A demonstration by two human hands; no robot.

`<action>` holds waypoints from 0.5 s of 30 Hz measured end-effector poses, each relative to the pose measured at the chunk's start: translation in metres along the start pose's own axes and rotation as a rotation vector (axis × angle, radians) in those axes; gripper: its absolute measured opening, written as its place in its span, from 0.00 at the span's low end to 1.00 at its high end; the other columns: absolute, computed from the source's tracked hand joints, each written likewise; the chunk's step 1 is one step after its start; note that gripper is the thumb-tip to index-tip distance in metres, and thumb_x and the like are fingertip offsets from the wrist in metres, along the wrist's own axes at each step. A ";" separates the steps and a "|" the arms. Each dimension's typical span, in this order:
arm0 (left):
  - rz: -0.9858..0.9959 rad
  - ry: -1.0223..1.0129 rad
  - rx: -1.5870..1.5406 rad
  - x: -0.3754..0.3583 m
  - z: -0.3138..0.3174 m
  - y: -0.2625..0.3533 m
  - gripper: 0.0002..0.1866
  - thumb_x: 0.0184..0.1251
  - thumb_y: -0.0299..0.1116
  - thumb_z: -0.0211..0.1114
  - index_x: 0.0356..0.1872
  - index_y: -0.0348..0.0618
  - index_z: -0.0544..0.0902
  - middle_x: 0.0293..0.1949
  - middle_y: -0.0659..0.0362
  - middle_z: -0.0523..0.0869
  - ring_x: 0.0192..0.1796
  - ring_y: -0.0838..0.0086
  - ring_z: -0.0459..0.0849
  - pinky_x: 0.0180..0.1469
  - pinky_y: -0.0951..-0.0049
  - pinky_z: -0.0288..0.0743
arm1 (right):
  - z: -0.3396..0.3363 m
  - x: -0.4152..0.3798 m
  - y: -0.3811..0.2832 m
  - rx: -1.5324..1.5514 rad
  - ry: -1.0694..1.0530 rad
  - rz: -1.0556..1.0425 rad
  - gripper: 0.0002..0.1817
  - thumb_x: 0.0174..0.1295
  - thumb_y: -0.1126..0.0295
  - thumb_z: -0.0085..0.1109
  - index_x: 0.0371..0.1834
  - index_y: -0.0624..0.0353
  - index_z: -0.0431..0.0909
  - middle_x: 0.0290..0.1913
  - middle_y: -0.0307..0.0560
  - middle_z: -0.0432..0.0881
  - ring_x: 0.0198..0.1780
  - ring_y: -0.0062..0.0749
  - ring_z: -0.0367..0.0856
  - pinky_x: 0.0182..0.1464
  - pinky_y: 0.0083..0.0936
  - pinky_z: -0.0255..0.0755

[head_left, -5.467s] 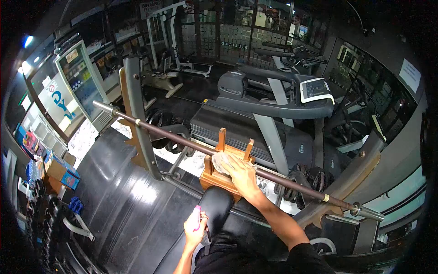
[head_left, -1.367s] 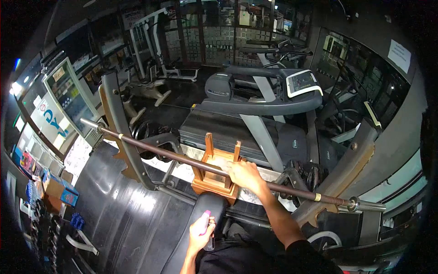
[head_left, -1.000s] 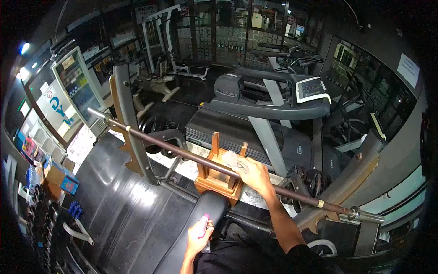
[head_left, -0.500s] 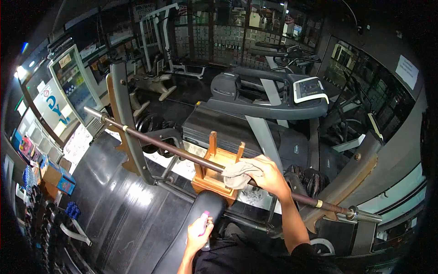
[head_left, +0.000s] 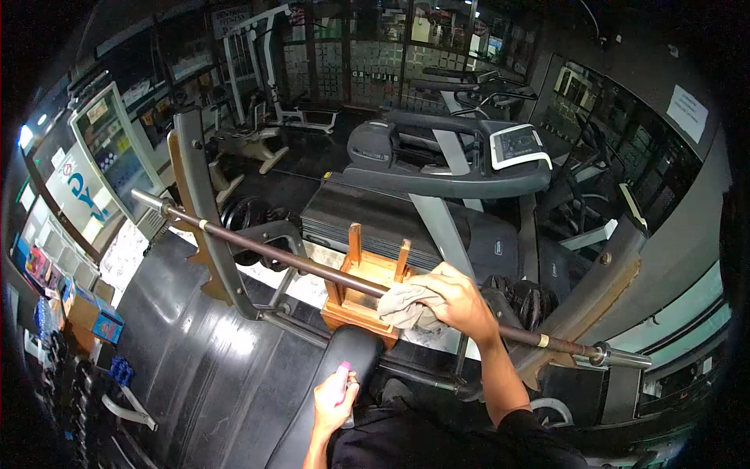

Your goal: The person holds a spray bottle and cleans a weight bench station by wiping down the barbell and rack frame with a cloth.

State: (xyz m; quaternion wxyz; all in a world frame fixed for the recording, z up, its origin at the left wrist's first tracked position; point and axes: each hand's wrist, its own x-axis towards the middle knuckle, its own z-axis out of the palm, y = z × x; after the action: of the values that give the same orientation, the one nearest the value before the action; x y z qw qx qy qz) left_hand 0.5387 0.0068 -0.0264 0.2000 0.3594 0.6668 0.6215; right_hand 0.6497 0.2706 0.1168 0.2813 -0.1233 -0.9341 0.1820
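Note:
A long barbell lies across the two uprights of a rack, slanting down to the right. My right hand is closed on a light grey cloth, which is pressed round the middle of the bar. Lower down, my left hand grips a small bottle with a pink top, held above the black padded bench. Most of the bottle is hidden by my fingers. Behind the bar, near the cloth, stands a wooden stool with its legs pointing up.
The left rack upright and right upright flank the bar. Beyond it is a treadmill. Weight plates hang behind the left upright. At far left are a blue box and dumbbells.
The whole view has shifted slightly, with the scene now a little further left. My right hand stays closed on the cloth at the bar, and my left hand still grips the bottle.

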 end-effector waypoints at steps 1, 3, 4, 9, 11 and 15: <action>-0.004 -0.011 -0.007 0.001 -0.001 -0.001 0.13 0.56 0.23 0.68 0.44 0.34 0.82 0.36 0.54 0.86 0.38 0.73 0.85 0.45 0.74 0.77 | 0.004 0.000 0.003 0.139 0.038 -0.015 0.16 0.50 0.76 0.65 0.44 0.61 0.81 0.42 0.49 0.83 0.46 0.41 0.80 0.51 0.31 0.72; -0.007 -0.021 -0.014 0.004 -0.002 -0.001 0.14 0.56 0.23 0.68 0.44 0.33 0.82 0.36 0.54 0.86 0.38 0.74 0.85 0.44 0.74 0.77 | 0.007 0.003 0.001 0.221 0.091 -0.013 0.13 0.52 0.82 0.58 0.42 0.64 0.80 0.44 0.52 0.82 0.48 0.45 0.80 0.51 0.31 0.73; 0.003 -0.029 -0.003 0.006 -0.002 -0.002 0.13 0.56 0.23 0.68 0.44 0.33 0.82 0.36 0.54 0.86 0.38 0.74 0.85 0.44 0.74 0.77 | 0.013 0.004 0.006 0.238 0.146 0.011 0.13 0.52 0.83 0.56 0.42 0.64 0.79 0.45 0.53 0.81 0.49 0.46 0.80 0.52 0.31 0.73; 0.043 -0.057 0.005 0.014 -0.004 -0.004 0.13 0.56 0.23 0.67 0.43 0.33 0.82 0.36 0.55 0.86 0.37 0.74 0.84 0.43 0.74 0.77 | 0.045 -0.015 0.028 0.031 -0.003 0.057 0.15 0.53 0.84 0.50 0.44 0.63 0.78 0.50 0.55 0.78 0.54 0.48 0.77 0.59 0.34 0.68; 0.056 -0.055 -0.019 0.016 -0.006 -0.004 0.13 0.56 0.23 0.67 0.43 0.33 0.82 0.36 0.55 0.86 0.37 0.74 0.84 0.43 0.74 0.76 | 0.039 -0.018 0.023 0.052 -0.076 0.108 0.17 0.53 0.80 0.52 0.48 0.61 0.77 0.56 0.56 0.74 0.58 0.48 0.74 0.60 0.37 0.67; 0.037 -0.058 -0.024 0.022 -0.009 -0.002 0.12 0.56 0.22 0.67 0.43 0.33 0.82 0.36 0.55 0.86 0.37 0.74 0.84 0.43 0.74 0.76 | 0.045 -0.022 0.006 -0.181 -0.088 0.090 0.29 0.52 0.65 0.62 0.61 0.49 0.71 0.58 0.50 0.72 0.58 0.47 0.71 0.53 0.37 0.73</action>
State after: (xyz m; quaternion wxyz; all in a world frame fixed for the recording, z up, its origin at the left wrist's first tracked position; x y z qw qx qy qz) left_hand 0.5173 0.0172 -0.0232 0.2123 0.3872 0.6463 0.6223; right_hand 0.6424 0.2569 0.0687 0.2192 -0.1820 -0.9517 0.1145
